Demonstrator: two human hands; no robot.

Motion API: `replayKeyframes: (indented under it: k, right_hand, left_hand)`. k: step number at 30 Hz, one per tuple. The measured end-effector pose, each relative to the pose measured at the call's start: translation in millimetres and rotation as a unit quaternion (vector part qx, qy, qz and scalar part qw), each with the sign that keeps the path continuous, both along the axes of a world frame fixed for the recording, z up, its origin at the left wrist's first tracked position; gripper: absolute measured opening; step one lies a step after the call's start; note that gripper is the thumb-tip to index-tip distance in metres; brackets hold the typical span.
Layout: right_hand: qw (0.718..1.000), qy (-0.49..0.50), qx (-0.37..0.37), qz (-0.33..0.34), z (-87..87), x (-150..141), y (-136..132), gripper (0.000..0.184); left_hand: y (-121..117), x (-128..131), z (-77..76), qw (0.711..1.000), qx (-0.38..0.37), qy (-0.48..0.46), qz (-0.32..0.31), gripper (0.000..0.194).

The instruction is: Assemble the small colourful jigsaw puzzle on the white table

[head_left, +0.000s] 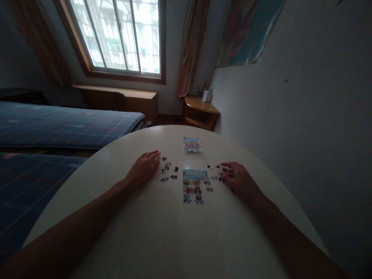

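White table (180,236): curved edge, under both my hands, which are well apart.
My L hand (145,166): palm down, fingers stretched out, not closed, tips at the L pcs.
My R hand (238,178): fingers curled over the R pcs; can't tell if gripping one.
Puzzle (192,184): part-built, mid-table btwn hands, lower edge gappy.
Pic sheet (191,144): flat, just beyond puzzle.
L pcs (167,166), R pcs (214,178): loose, scattered either side.
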State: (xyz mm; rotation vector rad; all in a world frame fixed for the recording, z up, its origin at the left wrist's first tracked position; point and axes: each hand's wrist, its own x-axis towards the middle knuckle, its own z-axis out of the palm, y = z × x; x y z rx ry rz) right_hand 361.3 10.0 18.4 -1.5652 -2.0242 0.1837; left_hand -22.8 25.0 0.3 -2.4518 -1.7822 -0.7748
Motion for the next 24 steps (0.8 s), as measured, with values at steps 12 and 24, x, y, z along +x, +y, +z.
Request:
replayKeyframes:
  k: [12, 24]
  right_hand:
    - [1.000, 0.004, -0.012, -0.021, -10.8, 4, 5, 0.039]
    - [1.000, 0.005, -0.012, -0.021, -10.1, 4, 4, 0.040]
  left_hand:
    - [-3, 4, 0.8, 0.992, -0.031, 0.054, -0.106, 0.038]
    - [4, -3, 6.3, 0.991, -0.061, -0.022, -0.115, 0.027]
